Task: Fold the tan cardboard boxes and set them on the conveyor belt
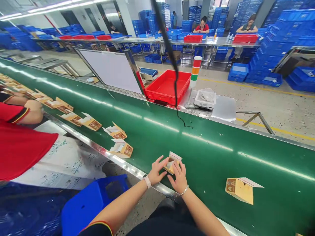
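Observation:
A small cardboard box (167,168) with its lid flap raised (175,156) rests on the green conveyor belt (201,157) in front of me. At its left side my left hand (156,171) grips it, fingers and thumb curved around the edge. My right hand (179,179) holds the box from the right, fingertips over its opening and partly hiding the inside. Something whitish shows inside, too covered to name. Farther right on the belt lies another open box (242,190), its flap sticking out.
To the left are open boxes (122,149) in a row along the belt, by a co-worker in a red shirt (22,141). A blue stool (91,203) stands below. Beyond the belt are a red bin (169,86), a white scale (205,99) and a signal light (195,70). A black cable (176,85) hangs down.

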A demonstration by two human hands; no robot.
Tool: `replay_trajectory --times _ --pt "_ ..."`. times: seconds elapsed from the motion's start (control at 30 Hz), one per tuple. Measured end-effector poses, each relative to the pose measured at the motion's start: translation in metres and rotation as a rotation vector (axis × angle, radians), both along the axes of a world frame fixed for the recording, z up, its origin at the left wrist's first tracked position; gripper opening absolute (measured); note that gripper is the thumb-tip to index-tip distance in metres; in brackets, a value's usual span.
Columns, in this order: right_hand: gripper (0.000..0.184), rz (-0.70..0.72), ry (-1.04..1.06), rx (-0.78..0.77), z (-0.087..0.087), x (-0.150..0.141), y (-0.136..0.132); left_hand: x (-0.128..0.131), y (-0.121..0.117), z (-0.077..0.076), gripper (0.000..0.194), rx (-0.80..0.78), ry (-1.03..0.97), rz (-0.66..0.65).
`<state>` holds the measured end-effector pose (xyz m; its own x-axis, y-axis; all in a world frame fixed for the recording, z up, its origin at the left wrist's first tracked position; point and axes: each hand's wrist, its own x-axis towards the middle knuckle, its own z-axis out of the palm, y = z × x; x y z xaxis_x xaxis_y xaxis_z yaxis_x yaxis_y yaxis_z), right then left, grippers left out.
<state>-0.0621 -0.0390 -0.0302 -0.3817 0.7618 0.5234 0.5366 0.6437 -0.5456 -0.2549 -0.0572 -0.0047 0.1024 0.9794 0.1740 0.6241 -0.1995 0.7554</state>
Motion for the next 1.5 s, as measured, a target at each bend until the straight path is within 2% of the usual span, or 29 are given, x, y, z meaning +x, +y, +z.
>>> replay_trajectory --times 0.07,0.13,0.27,0.37,0.43,0.47,0.53,0.57,0.63,0.7,0.77,0.8,0.87,0.97,1.03,1.07,1.13,1.2,1.23,1.27,1.33,1.37,1.4,1.43,1.5 --pt "0.037 0.078 0.016 -0.006 0.001 0.009 0.015 0.007 0.018 0.006 0.045 0.078 0.162 -0.178" --pt "0.028 0.206 0.05 -0.004 0.008 0.019 0.028 0.014 0.026 0.009 0.042 0.157 0.275 -0.244" --pt "0.029 0.454 0.054 -0.009 0.032 0.031 0.045 0.015 0.029 0.014 0.041 0.258 0.394 -0.369" --pt "0.03 0.528 0.041 0.005 0.037 0.038 0.043 0.018 0.023 0.017 0.04 0.22 0.408 -0.405" --pt "0.027 0.456 0.102 0.003 0.029 0.043 0.034 0.028 0.016 0.017 0.039 0.176 0.374 -0.351" --pt "0.023 0.372 0.157 -0.02 0.022 0.044 0.027 0.035 0.012 0.016 0.036 0.154 0.338 -0.316" --pt "0.014 0.125 0.284 -0.113 0.007 0.046 0.014 0.051 0.006 0.013 0.029 0.097 0.213 -0.24" --pt "0.016 -0.017 0.34 -0.179 0.0 0.046 0.008 0.06 0.004 0.011 0.027 0.058 0.121 -0.184" --pt "0.026 -0.262 0.434 -0.323 -0.012 0.044 0.002 0.078 0.003 0.006 0.019 -0.035 -0.113 0.033" --pt "0.028 -0.398 0.513 -0.466 -0.019 0.042 0.0 0.093 0.006 0.003 0.012 -0.165 -0.376 0.342" --pt "0.03 -0.444 0.563 -0.605 -0.021 0.043 0.003 0.105 0.013 0.003 0.029 -0.356 -0.606 0.541" --pt "0.032 -0.461 0.572 -0.663 -0.022 0.044 0.005 0.11 0.017 0.004 0.034 -0.469 -0.696 0.559" --pt "0.035 -0.489 0.56 -0.752 -0.021 0.049 0.01 0.12 0.028 0.009 0.037 -0.652 -0.813 0.515" --pt "0.035 -0.513 0.544 -0.804 -0.013 0.064 0.019 0.136 0.041 0.018 0.036 -0.756 -0.876 0.473" --pt "0.036 -0.546 0.507 -0.705 -0.001 0.078 0.02 0.143 0.04 0.021 0.04 -0.722 -0.866 0.444" --pt "0.038 -0.579 0.474 -0.593 0.007 0.084 0.017 0.142 0.035 0.021 0.044 -0.685 -0.846 0.418" --pt "0.043 -0.612 0.401 -0.285 0.025 0.086 0.007 0.126 0.013 0.017 0.044 -0.566 -0.762 0.393" --pt "0.043 -0.48 0.349 -0.063 0.042 0.069 -0.006 0.086 -0.017 0.011 0.029 -0.44 -0.649 0.456" --pt "0.041 -0.344 0.318 -0.032 0.048 0.052 -0.011 0.059 -0.031 0.008 0.02 -0.362 -0.575 0.557" --pt "0.038 -0.192 0.281 -0.04 0.051 0.031 -0.012 0.029 -0.043 0.005 0.019 -0.328 -0.539 0.63" --pt "0.042 0.075 0.178 -0.097 0.051 -0.019 -0.006 -0.031 -0.054 0.004 0.033 -0.174 -0.4 0.79" --pt "0.047 0.156 0.131 -0.1 0.047 -0.043 0.002 -0.058 -0.053 0.005 0.04 -0.098 -0.312 0.766" --pt "0.051 0.213 0.086 -0.087 0.041 -0.063 0.011 -0.08 -0.046 0.007 0.045 -0.052 -0.23 0.653" --pt "0.055 0.253 0.046 -0.068 0.035 -0.08 0.022 -0.096 -0.036 0.01 0.048 -0.028 -0.152 0.499" --pt "0.052 0.297 -0.011 -0.038 0.023 -0.098 0.041 -0.109 -0.011 0.017 0.042 -0.044 -0.041 0.147"
